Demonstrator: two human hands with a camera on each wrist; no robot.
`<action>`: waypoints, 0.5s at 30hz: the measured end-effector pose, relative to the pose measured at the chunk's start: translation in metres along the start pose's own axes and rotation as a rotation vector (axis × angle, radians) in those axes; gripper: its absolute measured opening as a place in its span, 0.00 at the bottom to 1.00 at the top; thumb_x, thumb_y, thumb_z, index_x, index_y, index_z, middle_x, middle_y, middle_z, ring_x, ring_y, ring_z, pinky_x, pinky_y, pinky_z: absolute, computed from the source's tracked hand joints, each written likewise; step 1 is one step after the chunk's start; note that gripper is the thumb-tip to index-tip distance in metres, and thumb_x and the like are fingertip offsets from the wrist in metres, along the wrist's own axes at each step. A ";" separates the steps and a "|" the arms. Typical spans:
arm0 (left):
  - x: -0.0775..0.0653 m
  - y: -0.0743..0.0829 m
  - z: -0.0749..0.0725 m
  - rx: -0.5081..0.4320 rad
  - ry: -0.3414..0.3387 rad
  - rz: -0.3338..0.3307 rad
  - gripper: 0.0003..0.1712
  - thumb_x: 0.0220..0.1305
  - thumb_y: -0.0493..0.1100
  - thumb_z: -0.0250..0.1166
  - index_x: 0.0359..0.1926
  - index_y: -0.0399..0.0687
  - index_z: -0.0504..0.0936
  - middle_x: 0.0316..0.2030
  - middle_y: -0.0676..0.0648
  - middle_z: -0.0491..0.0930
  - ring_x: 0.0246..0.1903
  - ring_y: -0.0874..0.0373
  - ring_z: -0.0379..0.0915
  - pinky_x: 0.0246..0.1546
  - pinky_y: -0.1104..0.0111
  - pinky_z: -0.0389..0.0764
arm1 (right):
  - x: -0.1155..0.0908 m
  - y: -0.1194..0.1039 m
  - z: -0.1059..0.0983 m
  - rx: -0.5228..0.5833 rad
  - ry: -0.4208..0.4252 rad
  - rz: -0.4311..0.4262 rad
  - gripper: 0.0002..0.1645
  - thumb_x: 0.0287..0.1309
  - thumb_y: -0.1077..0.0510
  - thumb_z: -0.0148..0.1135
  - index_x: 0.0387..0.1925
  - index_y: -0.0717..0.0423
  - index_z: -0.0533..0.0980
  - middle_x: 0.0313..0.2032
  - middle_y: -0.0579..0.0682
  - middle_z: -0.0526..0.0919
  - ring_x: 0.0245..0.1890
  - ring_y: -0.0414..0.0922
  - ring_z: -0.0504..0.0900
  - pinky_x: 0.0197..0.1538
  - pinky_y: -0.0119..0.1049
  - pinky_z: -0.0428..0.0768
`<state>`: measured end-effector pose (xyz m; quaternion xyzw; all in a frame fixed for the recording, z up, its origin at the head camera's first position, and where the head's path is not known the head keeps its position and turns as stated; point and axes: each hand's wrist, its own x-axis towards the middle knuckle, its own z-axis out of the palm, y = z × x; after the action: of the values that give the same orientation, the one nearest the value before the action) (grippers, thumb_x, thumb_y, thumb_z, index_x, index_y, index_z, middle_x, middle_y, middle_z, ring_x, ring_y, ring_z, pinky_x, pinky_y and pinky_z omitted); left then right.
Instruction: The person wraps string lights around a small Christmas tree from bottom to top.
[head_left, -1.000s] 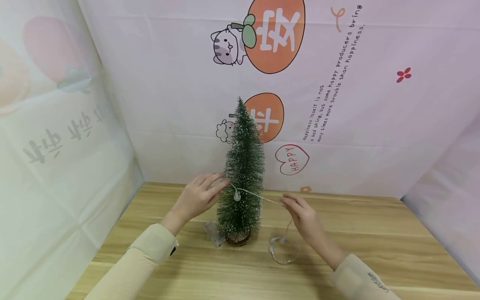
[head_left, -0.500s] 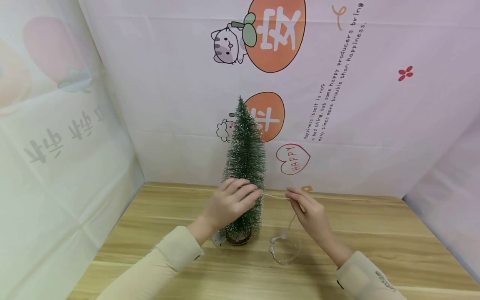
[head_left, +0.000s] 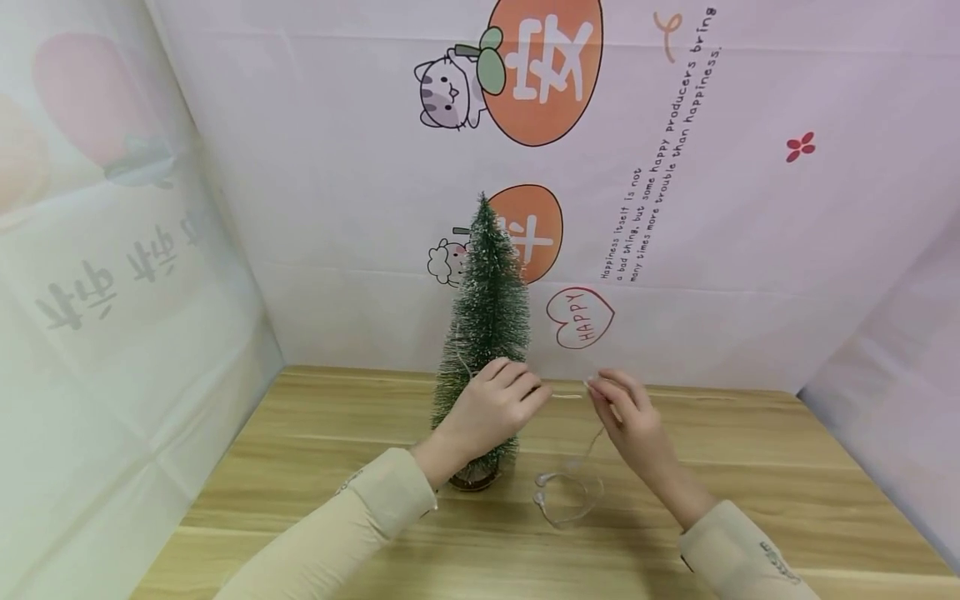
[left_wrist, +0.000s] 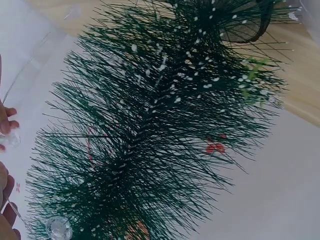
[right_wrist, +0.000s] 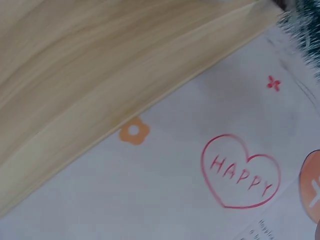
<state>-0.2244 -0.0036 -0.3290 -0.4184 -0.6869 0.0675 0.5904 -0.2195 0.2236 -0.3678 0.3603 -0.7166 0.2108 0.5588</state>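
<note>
A small green Christmas tree (head_left: 491,300) with white-tipped bristles stands upright on the table. My left hand (head_left: 491,410) is in front of its lower half and pinches the thin clear wire of a string of fairy lights (head_left: 567,396). Right of the tree, my right hand (head_left: 632,417) pinches the same wire, with a short stretch held between the hands. From there the wire hangs to a loose loop with clear bulbs (head_left: 540,498) on the table. In the left wrist view a clear bulb (left_wrist: 59,228) lies against the bristles, and another shows at the right fingertips (left_wrist: 6,122).
The wood-grain table (head_left: 720,483) runs back to a printed cloth wall (head_left: 712,333) close behind the tree. Another cloth wall (head_left: 135,400) closes off the left side. The tree's round brown base (head_left: 475,482) shows under my left wrist.
My left hand has crossed rightward in front of the tree and now pinches the wire near my right hand. The right hand has shifted slightly right. The clear box beside the base is now hidden.
</note>
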 end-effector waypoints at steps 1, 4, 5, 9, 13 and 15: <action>-0.001 -0.001 0.000 -0.004 0.003 -0.004 0.06 0.62 0.44 0.61 0.34 0.59 0.85 0.31 0.60 0.83 0.37 0.63 0.77 0.45 0.72 0.76 | -0.001 0.002 -0.002 -0.026 0.000 -0.003 0.18 0.68 0.56 0.52 0.34 0.68 0.78 0.34 0.60 0.81 0.29 0.48 0.81 0.39 0.18 0.79; -0.003 -0.003 -0.001 -0.007 0.010 -0.015 0.05 0.61 0.43 0.63 0.34 0.58 0.85 0.30 0.60 0.83 0.37 0.63 0.77 0.45 0.72 0.76 | -0.004 0.010 -0.008 -0.078 -0.018 0.009 0.19 0.68 0.53 0.52 0.33 0.66 0.78 0.29 0.56 0.82 0.24 0.46 0.81 0.27 0.27 0.79; -0.003 -0.004 -0.001 -0.008 0.010 -0.016 0.06 0.61 0.43 0.63 0.34 0.59 0.86 0.30 0.60 0.83 0.37 0.63 0.77 0.45 0.72 0.76 | -0.005 0.013 -0.011 -0.096 -0.022 0.015 0.20 0.67 0.52 0.52 0.32 0.65 0.79 0.27 0.55 0.83 0.23 0.46 0.81 0.25 0.29 0.78; -0.004 -0.006 -0.001 -0.004 0.027 0.002 0.04 0.59 0.43 0.65 0.34 0.58 0.86 0.29 0.59 0.82 0.36 0.63 0.77 0.44 0.73 0.76 | -0.009 0.025 -0.020 -0.152 -0.042 0.037 0.21 0.67 0.50 0.52 0.29 0.63 0.80 0.25 0.54 0.84 0.21 0.47 0.82 0.22 0.34 0.77; -0.007 -0.008 0.000 0.009 0.053 0.020 0.03 0.58 0.43 0.66 0.33 0.58 0.85 0.27 0.58 0.81 0.36 0.62 0.78 0.43 0.73 0.77 | -0.012 0.035 -0.026 -0.164 -0.066 0.059 0.22 0.67 0.50 0.52 0.29 0.64 0.80 0.25 0.55 0.84 0.21 0.48 0.81 0.24 0.35 0.76; -0.009 -0.009 0.000 0.012 0.057 0.023 0.03 0.59 0.43 0.66 0.33 0.58 0.85 0.27 0.58 0.81 0.36 0.62 0.78 0.43 0.73 0.77 | -0.013 0.040 -0.030 -0.169 -0.079 0.063 0.22 0.67 0.50 0.52 0.30 0.64 0.80 0.25 0.56 0.84 0.21 0.48 0.81 0.25 0.35 0.75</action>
<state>-0.2295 -0.0153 -0.3303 -0.4244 -0.6647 0.0663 0.6112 -0.2287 0.2741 -0.3672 0.2972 -0.7642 0.1527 0.5516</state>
